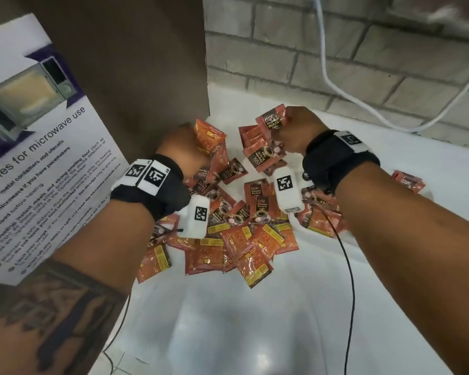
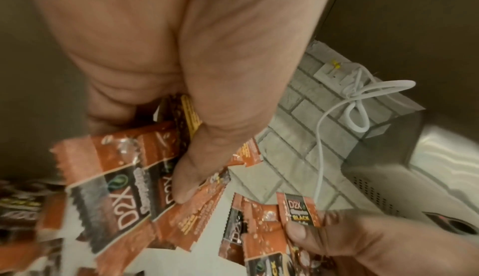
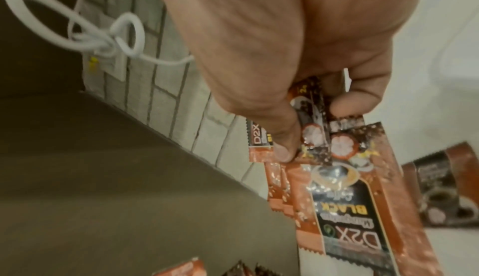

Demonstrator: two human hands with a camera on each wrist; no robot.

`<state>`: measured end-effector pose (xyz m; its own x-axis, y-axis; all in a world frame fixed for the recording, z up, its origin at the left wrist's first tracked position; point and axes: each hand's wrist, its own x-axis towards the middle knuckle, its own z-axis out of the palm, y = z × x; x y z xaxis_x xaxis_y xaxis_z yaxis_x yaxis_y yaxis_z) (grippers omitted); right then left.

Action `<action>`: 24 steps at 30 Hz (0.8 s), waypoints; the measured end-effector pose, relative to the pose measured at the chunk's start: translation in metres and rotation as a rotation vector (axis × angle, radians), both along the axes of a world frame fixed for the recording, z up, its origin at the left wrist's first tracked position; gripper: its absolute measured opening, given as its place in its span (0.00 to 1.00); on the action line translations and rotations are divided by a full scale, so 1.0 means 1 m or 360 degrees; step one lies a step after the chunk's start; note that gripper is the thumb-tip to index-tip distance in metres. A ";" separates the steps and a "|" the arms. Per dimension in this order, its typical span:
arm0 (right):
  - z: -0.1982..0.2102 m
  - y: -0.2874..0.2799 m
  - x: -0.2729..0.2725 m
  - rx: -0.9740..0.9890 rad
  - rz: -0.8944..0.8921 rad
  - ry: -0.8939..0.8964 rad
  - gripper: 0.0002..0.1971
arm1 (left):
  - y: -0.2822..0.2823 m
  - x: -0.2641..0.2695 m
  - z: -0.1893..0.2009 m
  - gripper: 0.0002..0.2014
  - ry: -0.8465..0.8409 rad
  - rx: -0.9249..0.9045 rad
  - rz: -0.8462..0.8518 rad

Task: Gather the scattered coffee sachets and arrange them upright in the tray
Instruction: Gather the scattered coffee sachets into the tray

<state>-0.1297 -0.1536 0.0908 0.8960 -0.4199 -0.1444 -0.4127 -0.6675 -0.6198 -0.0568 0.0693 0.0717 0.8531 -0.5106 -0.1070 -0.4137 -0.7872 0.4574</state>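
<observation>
On the glossy white counter (image 1: 255,320), I see orange-and-black foil coffee sachets (image 1: 244,239) heaped loosely between both wrists. My left hand (image 1: 182,143) clenches a bunch of sachets (image 2: 111,178), thumb pressed on them. My right hand (image 1: 298,128) pinches another fanned bunch (image 3: 350,198), lifted above the heap. No tray shows.

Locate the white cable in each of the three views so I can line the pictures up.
Head: white cable hangs down the brick wall, upper right.
Left wrist: white cable knotted in loops against the brick, right of centre.
Right wrist: white cable looped at upper left.
Shared landmark: the brick wall behind it.
</observation>
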 end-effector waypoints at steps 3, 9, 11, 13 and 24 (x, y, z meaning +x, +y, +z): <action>0.008 -0.027 -0.027 0.0016 -0.0082 0.0033 0.10 | -0.021 -0.011 0.012 0.08 0.0090 -0.0217 -0.0056; -0.004 -0.081 -0.084 0.0079 -0.0276 0.0298 0.07 | -0.079 -0.060 0.014 0.15 0.0478 -0.0607 -0.0331; -0.010 -0.089 -0.098 -0.0137 -0.0263 0.0504 0.10 | -0.098 -0.074 0.005 0.18 0.0665 -0.0656 -0.0400; -0.018 -0.094 -0.110 -0.0179 -0.0305 0.0590 0.12 | -0.119 -0.083 -0.008 0.19 0.0700 -0.0558 -0.0507; -0.049 -0.122 -0.138 0.0273 -0.0579 0.0666 0.20 | -0.168 -0.125 -0.041 0.32 0.0514 0.0009 -0.0780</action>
<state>-0.2677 -0.2759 0.0419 0.5505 -0.6295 -0.5484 -0.8299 -0.3412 -0.4414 -0.1820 -0.0984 0.0303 0.4414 -0.8360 -0.3261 -0.5706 -0.5420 0.6170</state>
